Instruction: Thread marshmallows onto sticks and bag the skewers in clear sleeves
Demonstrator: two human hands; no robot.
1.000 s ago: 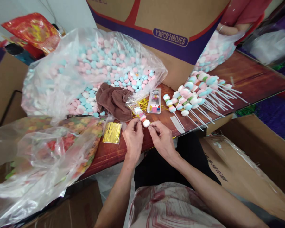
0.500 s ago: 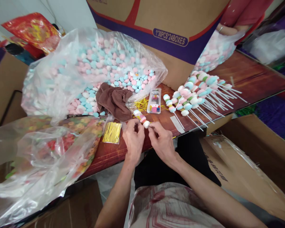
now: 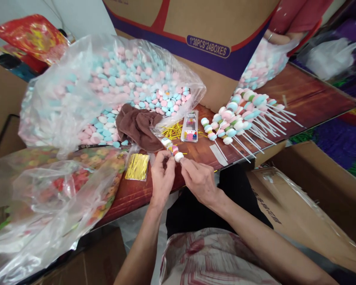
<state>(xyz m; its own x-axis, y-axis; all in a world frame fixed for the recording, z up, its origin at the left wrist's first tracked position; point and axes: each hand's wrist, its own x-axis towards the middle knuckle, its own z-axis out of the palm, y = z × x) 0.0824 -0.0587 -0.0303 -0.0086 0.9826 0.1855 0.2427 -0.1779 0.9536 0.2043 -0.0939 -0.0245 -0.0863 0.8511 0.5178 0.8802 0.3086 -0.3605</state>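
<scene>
A short skewer of white, pink and yellow candies (image 3: 174,149) lies between both hands at the table's front edge. My left hand (image 3: 163,168) is closed in a pinch at its left side, fingertips against the candies. From the right, my right hand (image 3: 197,174) pinches at the white candy on the near end; whatever is between its fingertips is too small to make out. Beyond them are loose gold twist ties (image 3: 173,131) and a small clear pack (image 3: 190,126). A packet of gold ties (image 3: 137,166) lies left of my left hand.
A large clear bag of candies (image 3: 121,79) and a brown cloth (image 3: 138,126) lie behind. Finished-looking candy sticks (image 3: 240,116) are piled right. A bag of coloured rings (image 3: 68,182) lies left. A big carton (image 3: 195,23) stands at the back, near another person's arm (image 3: 280,37).
The whole view has shifted slightly, so things appear a little further left. Both hands remain pinched at the candy skewer, with my right fingers slightly more closed over its near end.
</scene>
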